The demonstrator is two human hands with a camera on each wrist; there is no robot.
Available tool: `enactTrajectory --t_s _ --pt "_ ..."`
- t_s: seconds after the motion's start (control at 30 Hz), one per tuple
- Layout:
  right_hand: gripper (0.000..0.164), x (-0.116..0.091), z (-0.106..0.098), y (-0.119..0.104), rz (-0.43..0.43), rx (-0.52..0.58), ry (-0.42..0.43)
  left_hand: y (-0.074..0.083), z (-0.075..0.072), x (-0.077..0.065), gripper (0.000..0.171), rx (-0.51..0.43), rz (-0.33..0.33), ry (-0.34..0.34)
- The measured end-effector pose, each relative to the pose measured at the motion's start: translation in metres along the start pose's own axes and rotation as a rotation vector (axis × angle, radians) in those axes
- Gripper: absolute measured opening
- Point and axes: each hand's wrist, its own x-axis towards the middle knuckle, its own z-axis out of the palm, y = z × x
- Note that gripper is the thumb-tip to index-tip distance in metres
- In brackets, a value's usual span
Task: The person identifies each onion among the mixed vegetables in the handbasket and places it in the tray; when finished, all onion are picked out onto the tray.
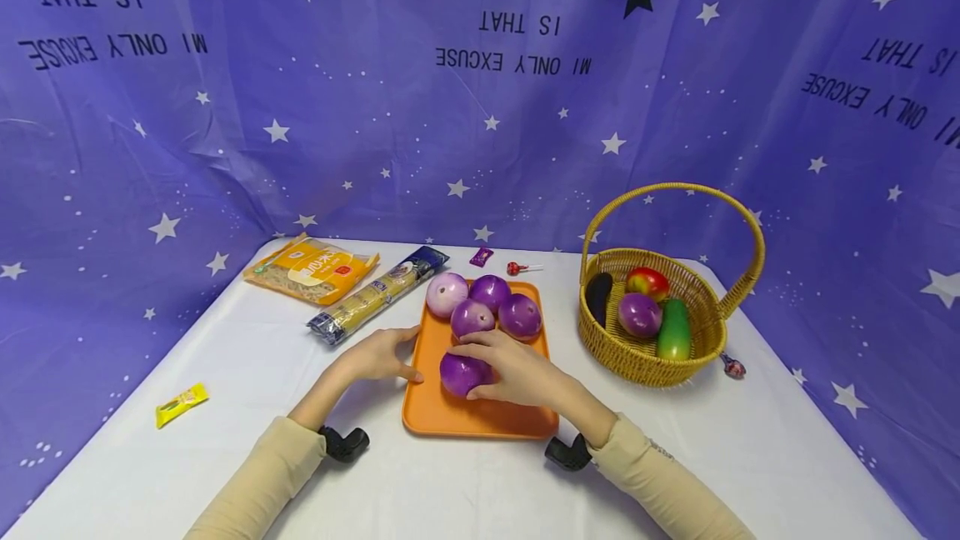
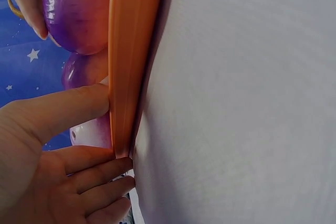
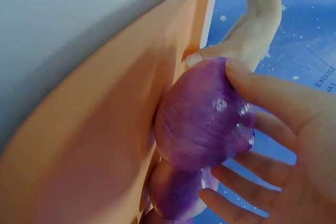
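My right hand (image 1: pixel 517 367) grips a glossy purple onion (image 1: pixel 459 375) low on the orange tray (image 1: pixel 442 422). In the right wrist view, the thumb lies on the near side of this onion (image 3: pixel 197 119) and the fingers reach round its far side. Several more purple onions (image 1: pixel 520 317) sit together at the tray's far end, one of them paler (image 1: pixel 447 295). At the tray's left edge, my left hand (image 1: pixel 381 354) touches the rim with thumb and fingers spread apart. The left wrist view shows its fairly straight fingers (image 2: pixel 100 182) against that edge.
A wicker basket (image 1: pixel 645 369) at right holds an eggplant (image 1: pixel 598 298), a red-yellow fruit (image 1: pixel 648 282), a purple onion (image 1: pixel 640 315) and a green vegetable (image 1: pixel 674 332). Pasta (image 1: pixel 378 296), an orange food bag (image 1: pixel 311 269), a lollipop (image 1: pixel 517 268), a purple packet (image 1: pixel 482 257) and a yellow packet (image 1: pixel 182 405) lie around.
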Motion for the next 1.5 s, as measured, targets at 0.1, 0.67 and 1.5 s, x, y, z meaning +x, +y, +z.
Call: enactTrajectory --t_s 0.1,0.67,1.5 --pt "0.061 -0.001 -0.001 0.000 -0.013 0.003 -0.021 0.000 0.000 0.000 0.090 0.000 -0.006 -0.001" --pt "0.060 -0.002 -0.004 0.002 -0.002 -0.034 -0.038 0.002 -0.001 -0.001 0.090 -0.003 -0.011 -0.004" --pt "0.058 -0.031 -0.063 0.033 0.064 0.049 0.026 0.000 -0.001 0.000 0.091 -0.019 -0.017 -0.001"
